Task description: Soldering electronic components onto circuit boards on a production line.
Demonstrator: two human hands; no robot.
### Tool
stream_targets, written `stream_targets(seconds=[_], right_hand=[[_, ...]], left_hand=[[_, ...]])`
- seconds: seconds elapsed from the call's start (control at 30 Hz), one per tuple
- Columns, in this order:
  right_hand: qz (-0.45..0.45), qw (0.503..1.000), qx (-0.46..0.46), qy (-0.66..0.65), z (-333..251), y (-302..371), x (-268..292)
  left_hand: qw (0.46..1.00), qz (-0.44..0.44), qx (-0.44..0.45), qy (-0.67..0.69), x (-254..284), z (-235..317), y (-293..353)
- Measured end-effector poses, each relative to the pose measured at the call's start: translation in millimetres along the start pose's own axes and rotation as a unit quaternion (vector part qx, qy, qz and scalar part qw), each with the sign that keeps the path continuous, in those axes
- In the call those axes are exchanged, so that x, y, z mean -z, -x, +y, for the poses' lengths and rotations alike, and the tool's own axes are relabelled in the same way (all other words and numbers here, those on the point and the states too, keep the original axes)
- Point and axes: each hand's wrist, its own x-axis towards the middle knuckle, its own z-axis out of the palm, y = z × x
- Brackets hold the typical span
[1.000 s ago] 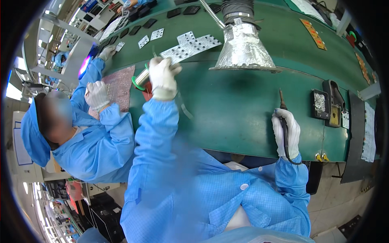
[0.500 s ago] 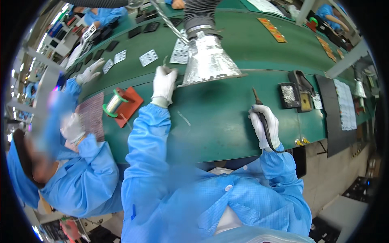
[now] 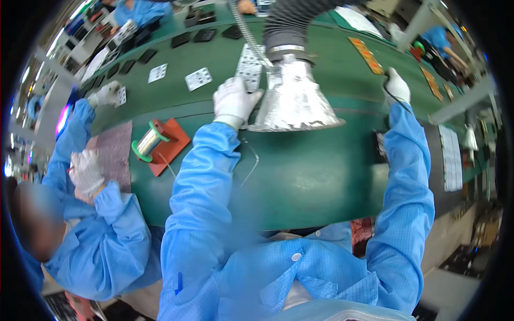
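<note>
My white-gloved left hand (image 3: 234, 101) is closed at the lower end of a white panel with dark spots (image 3: 249, 67), and its fingertips are partly hidden. A thin solder wire (image 3: 257, 159) trails over the green bench below that wrist. Stretched far to the right, my gloved right hand (image 3: 397, 88) is closed around the soldering iron (image 3: 386, 88), whose tip I cannot make out. Its black cord runs down over the glove. Between the hands hangs a foil-covered fume hood (image 3: 295, 101) on a ribbed duct.
A spool of solder (image 3: 149, 143) stands on a red base (image 3: 172, 140) at left. Beside it, a co-worker's gloved hand (image 3: 107, 94) touches a small white card. More cards (image 3: 198, 79), dark cases and an orange strip (image 3: 366, 55) lie across the far belt. My right sleeve partly covers a dark tray.
My right hand has swung far forward and right with the soldering iron. My left hand has shifted right onto the panel, which has slid slightly right and nearer. The hood sits farther right.
</note>
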Motion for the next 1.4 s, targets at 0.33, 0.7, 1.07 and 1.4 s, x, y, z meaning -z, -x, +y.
stream_targets(seconds=[0.33,0.7,1.07,1.4], right_hand=[[-0.127,0.985,-0.118,-0.008,55,-86,-129],[-0.084,0.992,-0.029,0.093,48,-117,-165],[0.009,0.997,-0.001,0.078,58,-134,-118],[0.096,0.913,-0.049,-0.392,46,-32,75]], left_hand=[[0.996,0.069,0.033,0.05,-29,3,-28],[0.987,0.077,0.085,0.112,-30,-1,-32],[0.985,0.084,0.101,0.112,-31,-2,-31],[0.926,0.172,0.165,0.291,-12,-16,3]])
